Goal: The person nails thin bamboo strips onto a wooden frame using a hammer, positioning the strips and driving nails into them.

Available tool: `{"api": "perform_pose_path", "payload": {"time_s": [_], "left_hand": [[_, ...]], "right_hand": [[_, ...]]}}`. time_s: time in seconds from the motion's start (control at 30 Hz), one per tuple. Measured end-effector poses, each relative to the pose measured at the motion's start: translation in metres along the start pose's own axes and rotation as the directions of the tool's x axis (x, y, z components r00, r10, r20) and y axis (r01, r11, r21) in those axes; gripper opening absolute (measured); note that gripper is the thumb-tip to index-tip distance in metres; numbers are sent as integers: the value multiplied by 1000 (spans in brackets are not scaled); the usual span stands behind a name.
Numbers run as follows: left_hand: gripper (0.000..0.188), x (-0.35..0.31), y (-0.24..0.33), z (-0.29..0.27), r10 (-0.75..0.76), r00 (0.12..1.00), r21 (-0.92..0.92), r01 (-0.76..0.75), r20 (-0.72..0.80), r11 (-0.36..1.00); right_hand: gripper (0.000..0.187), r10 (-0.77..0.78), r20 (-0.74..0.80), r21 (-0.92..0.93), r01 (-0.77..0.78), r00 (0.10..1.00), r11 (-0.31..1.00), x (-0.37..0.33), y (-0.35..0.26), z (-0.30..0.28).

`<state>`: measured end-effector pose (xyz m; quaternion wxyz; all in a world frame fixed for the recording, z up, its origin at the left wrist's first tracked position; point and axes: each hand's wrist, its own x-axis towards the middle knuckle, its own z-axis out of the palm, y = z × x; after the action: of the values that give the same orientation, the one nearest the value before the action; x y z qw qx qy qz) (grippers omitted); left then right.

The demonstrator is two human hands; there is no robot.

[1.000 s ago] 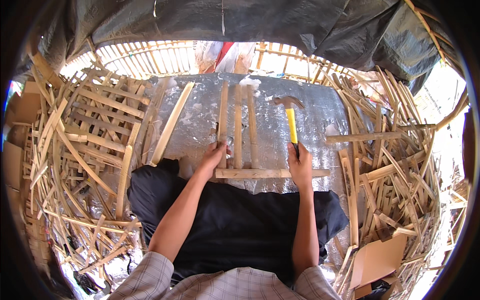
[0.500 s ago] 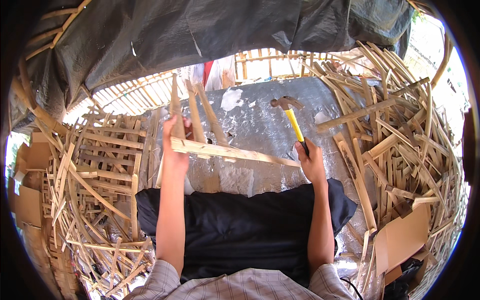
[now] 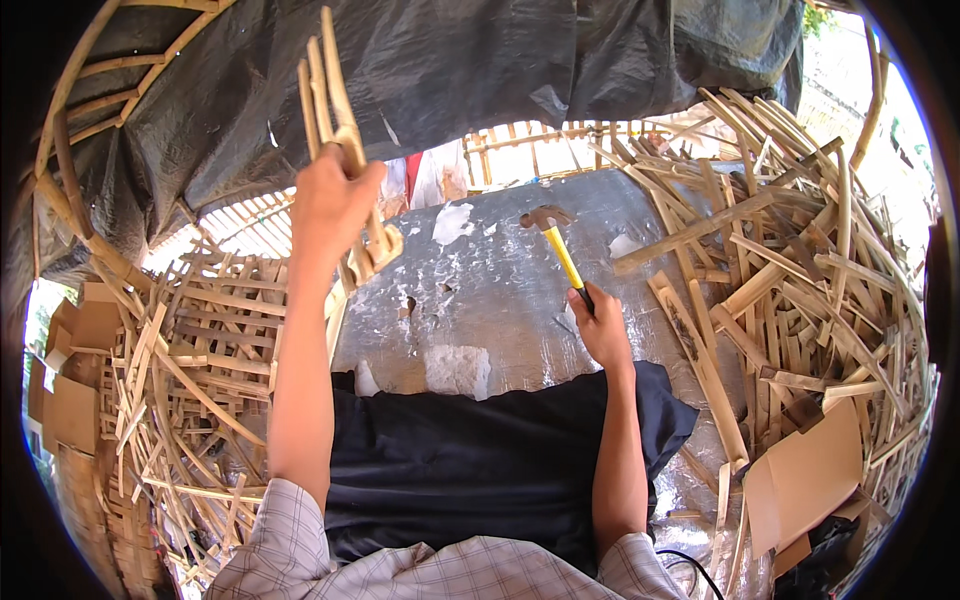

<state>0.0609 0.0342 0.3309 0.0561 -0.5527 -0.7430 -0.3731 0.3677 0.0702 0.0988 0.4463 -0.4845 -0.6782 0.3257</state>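
My left hand [image 3: 335, 205] is raised at the left and closed round a frame of wooden slats [image 3: 340, 95]. Several long narrow slats point up and away from the grip, and a crosspiece shows below the fingers. The frame is held clear of the work surface, tilted nearly edge-on. In my right hand [image 3: 602, 328] is a claw hammer [image 3: 563, 255] with a yellow shaft and black grip. The fingers wrap its lower end, and the metal head points away from me above the grey sheet surface [image 3: 520, 320].
Loose wooden slats [image 3: 790, 280] are heaped at the right, by a cardboard box [image 3: 805, 480]. Slatted pieces [image 3: 225, 310] and thin strips pile up at the left. Black cloth [image 3: 470, 460] covers my lap. A dark tarp [image 3: 450, 70] hangs across the far side.
My left hand has lifted the slat frame up and turned it, so its slats now point upward before the tarp. The hammer has shifted slightly left in my right hand's grip.
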Motion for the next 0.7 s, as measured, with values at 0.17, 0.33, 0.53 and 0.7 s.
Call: {"api": "perform_pose_path", "payload": {"time_s": [0.17,0.33,0.53,0.7], "left_hand": [[31,-2,-27,96,-112,955,-38,127,275,991],[34,-39,-13,187,-46,826,30,35,562,999],[70,-64,-45,297,-44,489,177,-228,871,957],[70,-83,-57,300,118,462,-84,-93,879,992]], "right_hand": [[39,-2,-61,-65,-2,998,998,1,19,-20],[39,42,-145,-76,-54,989,996,2,42,-25],[41,56,-207,-80,-74,977,994,5,56,-20],[45,155,-228,-28,-166,961,986,4,52,-29]]}}
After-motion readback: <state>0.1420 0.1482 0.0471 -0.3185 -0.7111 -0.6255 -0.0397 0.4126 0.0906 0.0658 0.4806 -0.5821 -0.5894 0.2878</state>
